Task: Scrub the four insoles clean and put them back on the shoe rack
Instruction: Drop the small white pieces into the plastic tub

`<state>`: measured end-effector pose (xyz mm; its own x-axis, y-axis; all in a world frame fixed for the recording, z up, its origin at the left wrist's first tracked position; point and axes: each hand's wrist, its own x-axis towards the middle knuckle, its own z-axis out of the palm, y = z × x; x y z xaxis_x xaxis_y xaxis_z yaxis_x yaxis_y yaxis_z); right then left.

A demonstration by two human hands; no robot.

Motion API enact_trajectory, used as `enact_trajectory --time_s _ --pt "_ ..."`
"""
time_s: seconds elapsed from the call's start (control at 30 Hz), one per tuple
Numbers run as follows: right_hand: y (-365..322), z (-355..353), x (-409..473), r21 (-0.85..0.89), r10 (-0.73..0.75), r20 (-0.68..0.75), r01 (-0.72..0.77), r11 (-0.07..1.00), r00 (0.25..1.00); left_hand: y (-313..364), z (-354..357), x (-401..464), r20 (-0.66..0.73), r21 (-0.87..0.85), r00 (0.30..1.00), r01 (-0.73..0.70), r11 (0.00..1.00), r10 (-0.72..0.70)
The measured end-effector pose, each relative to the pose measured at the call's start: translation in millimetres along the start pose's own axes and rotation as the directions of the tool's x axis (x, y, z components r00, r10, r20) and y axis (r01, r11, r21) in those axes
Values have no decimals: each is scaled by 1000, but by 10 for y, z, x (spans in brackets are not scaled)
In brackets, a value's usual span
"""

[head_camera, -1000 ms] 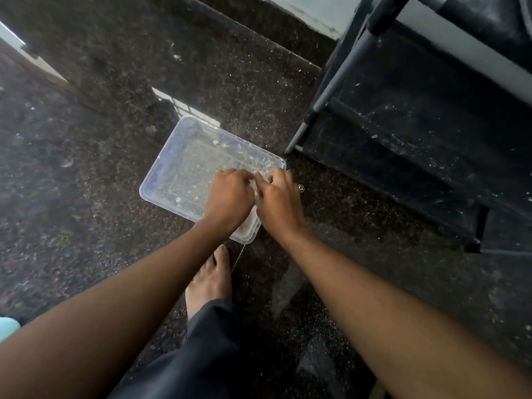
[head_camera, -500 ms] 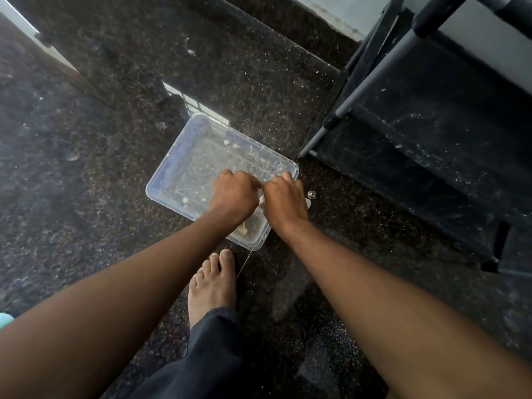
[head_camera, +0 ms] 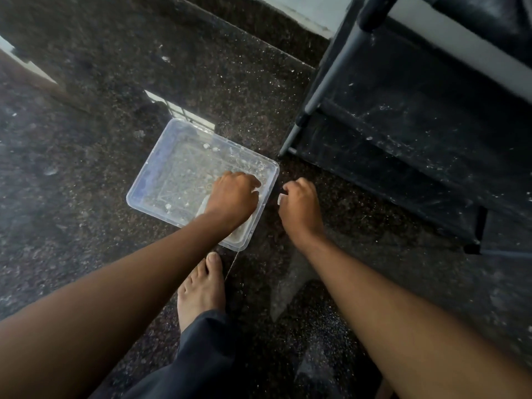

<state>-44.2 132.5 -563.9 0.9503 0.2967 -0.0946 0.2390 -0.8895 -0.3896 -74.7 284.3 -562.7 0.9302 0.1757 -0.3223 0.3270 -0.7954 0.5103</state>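
The left hand [head_camera: 233, 197] is reaching into the clear tub [head_camera: 149, 180] of water on the floor, its curled fingers gripping something pale, probably a cloth (not an insole), below the knuckles. The right hand [head_camera: 299, 208] is hovering beside the tub, its fingers pinching a small pale scrap [head_camera: 280, 198]. No insole is showing, even on the shoe rack [head_camera: 403, 110] beyond the right fingers, so this looks like washing up, and fetching one comes next.

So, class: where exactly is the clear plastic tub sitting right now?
In the head view the clear plastic tub sits on the dark speckled floor, centre-left, just left of the black shoe rack, with the left hand inside it.
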Motion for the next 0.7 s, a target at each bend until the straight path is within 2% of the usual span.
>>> enact_trajectory --time_s 0.13,0.3,0.37,0.43,0.53,0.63,0.7 --pt "195 30 -13 -35 -19 116 23 999 993 40 35 31 21 35 1000 6 999 -7" --pt "248 125 -16 -37 15 188 -8 999 982 0 38 23 62 7 997 38 999 -39" --pt "242 142 -47 -16 43 150 -41 999 988 -10 30 -2 84 33 996 27 999 -29" --pt "195 122 -76 25 86 52 -88 996 995 -39 15 2 74 28 996 45 999 -47" --pt "97 79 -62 110 113 -44 -107 988 993 -92 -12 37 28 -98 993 120 988 -118" --pt "-19 51 31 155 5 -77 7 988 997 -93 -37 70 -7 -165 987 157 974 -161" --pt "-100 51 103 115 -120 -53 125 985 991 -78 -56 83 -34 -196 981 181 964 -191"
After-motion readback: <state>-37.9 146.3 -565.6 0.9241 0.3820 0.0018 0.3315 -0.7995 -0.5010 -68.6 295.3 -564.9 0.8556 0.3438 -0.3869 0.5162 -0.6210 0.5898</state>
